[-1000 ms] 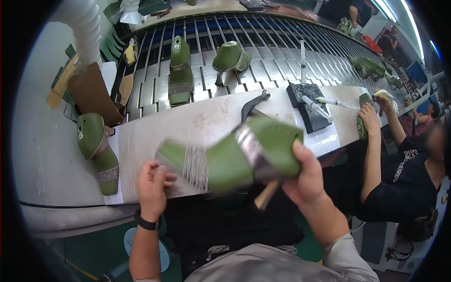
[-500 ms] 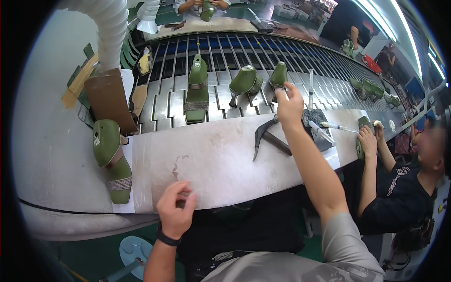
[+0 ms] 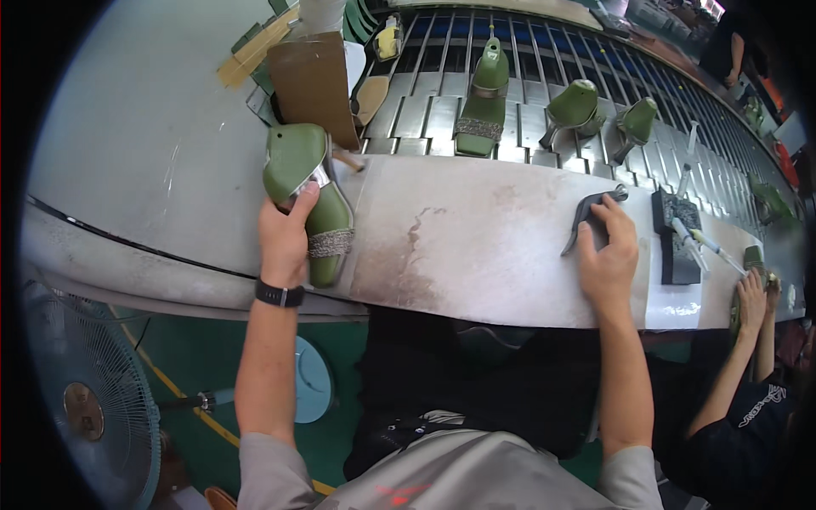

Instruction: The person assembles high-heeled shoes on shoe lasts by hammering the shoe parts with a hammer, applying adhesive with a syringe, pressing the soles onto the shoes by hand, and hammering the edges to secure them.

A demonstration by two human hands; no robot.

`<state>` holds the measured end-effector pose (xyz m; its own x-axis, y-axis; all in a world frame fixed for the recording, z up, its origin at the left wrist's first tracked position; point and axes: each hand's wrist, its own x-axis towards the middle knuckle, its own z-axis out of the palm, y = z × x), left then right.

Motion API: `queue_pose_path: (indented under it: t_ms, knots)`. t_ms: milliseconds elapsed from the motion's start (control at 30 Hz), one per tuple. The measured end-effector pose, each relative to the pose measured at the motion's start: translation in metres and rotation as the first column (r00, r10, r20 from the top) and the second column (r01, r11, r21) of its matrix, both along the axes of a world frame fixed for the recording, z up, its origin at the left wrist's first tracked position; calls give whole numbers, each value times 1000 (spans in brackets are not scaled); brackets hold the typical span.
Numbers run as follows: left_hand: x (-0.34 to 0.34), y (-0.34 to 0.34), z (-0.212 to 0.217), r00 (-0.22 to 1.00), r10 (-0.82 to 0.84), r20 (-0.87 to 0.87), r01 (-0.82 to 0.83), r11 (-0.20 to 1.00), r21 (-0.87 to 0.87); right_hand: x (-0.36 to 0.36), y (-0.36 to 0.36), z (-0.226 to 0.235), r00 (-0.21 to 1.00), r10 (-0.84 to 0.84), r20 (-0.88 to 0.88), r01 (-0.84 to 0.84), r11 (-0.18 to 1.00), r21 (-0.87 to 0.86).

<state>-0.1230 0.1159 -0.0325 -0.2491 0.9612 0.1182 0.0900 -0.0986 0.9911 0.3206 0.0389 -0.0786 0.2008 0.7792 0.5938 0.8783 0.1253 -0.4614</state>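
Note:
My left hand (image 3: 285, 238) is closed round the middle of a green high-heeled shoe (image 3: 329, 208) with a sparkly band, at the left of the worktable. The thumb lies across its top. At the right, my right hand (image 3: 610, 255) is over a dark hammer (image 3: 580, 223) with a long curved head. Thumb and fingers straddle its handle, which the hand mostly hides. The hammer's head shows lying against the table. Beyond the table stand another green banded shoe (image 3: 483, 106) and two green shoes (image 3: 571, 104) (image 3: 637, 121) on the metal slats.
A dark block (image 3: 676, 246) with syringes (image 3: 688, 238) lies right of my hand. A co-worker's hands (image 3: 752, 297) touch a green piece further right. A brown board (image 3: 313, 89) stands behind my shoe. A fan (image 3: 89, 408) is at the lower left.
My left hand has moved up to the shoe and taken hold of it. My right hand has drawn back from the slats to the hammer. The view has shifted to the left.

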Motion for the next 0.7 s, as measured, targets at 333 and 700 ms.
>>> queue_pose_path:
  t_ms: [333, 700]
  knots:
    - [106, -166, -44, 637, -146, 757, 463, 857, -224, 0, -25, 4, 972, -12, 235, 40, 993, -115]
    - [125, -191, -52, 660, -289, 694, 599, 759, -253, -42, -156, 40, 921, 281, -271, -347, 906, -243]
